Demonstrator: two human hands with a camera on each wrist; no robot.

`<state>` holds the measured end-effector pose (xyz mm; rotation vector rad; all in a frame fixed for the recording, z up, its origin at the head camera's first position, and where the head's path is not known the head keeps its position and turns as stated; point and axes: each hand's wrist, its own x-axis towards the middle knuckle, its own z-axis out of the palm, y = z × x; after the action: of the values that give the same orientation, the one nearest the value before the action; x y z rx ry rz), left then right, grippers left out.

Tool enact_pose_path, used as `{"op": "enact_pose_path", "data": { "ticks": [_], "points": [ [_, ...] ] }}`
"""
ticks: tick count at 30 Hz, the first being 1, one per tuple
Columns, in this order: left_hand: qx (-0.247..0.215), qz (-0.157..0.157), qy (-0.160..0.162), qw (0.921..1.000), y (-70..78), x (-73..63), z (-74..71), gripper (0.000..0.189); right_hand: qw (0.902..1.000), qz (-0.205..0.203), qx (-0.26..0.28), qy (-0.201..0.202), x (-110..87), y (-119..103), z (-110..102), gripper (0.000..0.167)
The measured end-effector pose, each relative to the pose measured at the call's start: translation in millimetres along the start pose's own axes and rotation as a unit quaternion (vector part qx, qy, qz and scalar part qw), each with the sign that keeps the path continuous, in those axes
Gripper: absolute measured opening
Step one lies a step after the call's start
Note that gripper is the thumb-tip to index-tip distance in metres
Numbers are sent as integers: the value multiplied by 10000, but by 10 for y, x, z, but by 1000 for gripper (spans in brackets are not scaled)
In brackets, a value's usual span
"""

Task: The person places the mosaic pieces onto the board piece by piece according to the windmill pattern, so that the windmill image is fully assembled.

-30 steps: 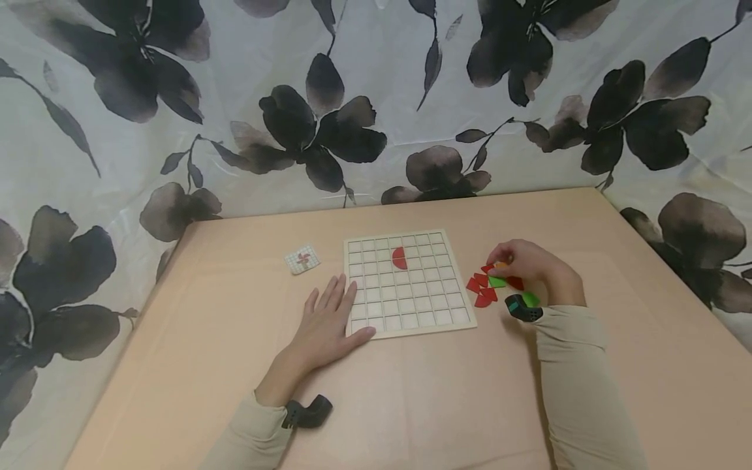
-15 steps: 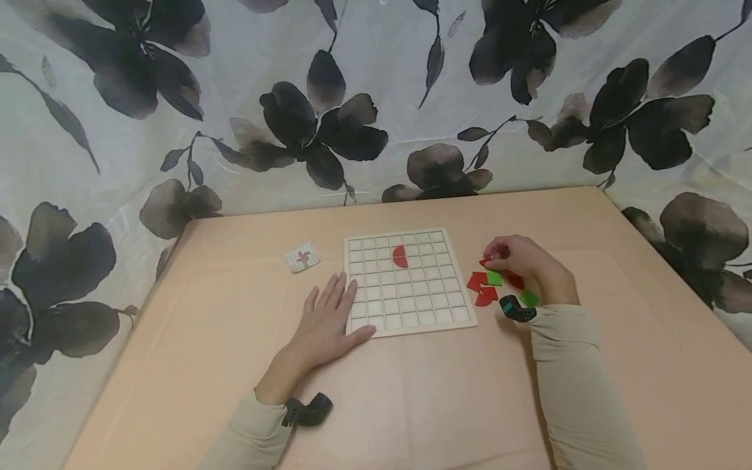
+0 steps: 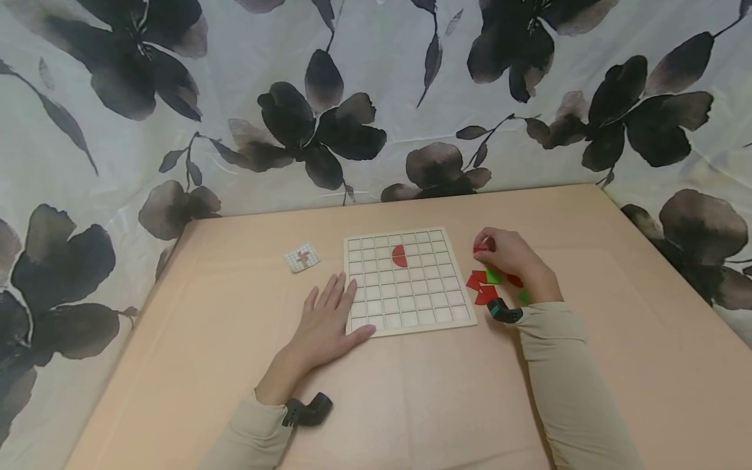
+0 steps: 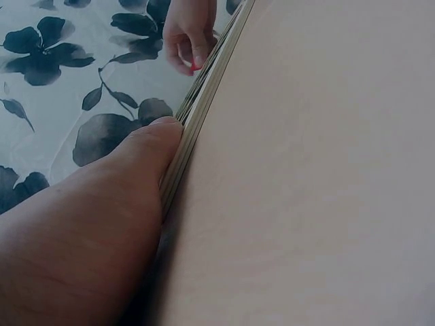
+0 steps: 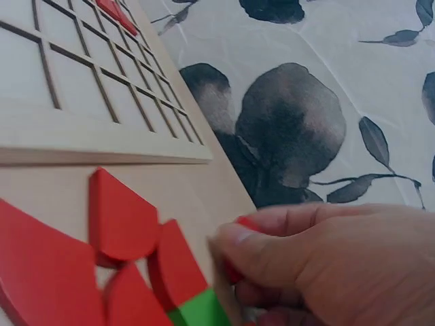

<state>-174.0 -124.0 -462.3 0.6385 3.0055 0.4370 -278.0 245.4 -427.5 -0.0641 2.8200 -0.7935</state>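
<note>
My left hand lies with spread, straight fingers along the left edge of the square wooden grid board, thumb at its lower edge. Two red quarter-round pieces sit in cells near the board's top, together forming a half circle. Right of the board, my right hand pinches a small red piece between thumb and fingers; in the right wrist view, the fingertips mostly cover this red piece. Below that hand lie several loose red pieces and a green piece.
A small card with a gridded reddish cross-like pattern lies left of the board. Another green piece shows partly beside the right wrist's black device. A floral cloth hangs behind the table.
My right hand has moved left and slightly away from me, taking a red piece from the pile. An orange piece seen under it earlier no longer shows. My left hand has stayed put.
</note>
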Motion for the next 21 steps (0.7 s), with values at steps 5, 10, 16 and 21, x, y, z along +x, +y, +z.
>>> {"op": "enact_pose_path", "data": {
  "ticks": [5,10,16,21],
  "points": [
    [32,-1,-30,10000,-3,4,5,93,9988,-295,271,276,42,-104,82,28],
    [-31,-1,5,10000,2,2,-3,93,9949,-388,715,596,72,-336,162,32],
    [-20,-11,19,10000,3,0,-6,93,9912,-509,1004,692,88,-572,317,34],
    [-7,-24,-21,10000,6,3,-7,93,9911,-743,893,655,103,-647,471,33]
  ]
}}
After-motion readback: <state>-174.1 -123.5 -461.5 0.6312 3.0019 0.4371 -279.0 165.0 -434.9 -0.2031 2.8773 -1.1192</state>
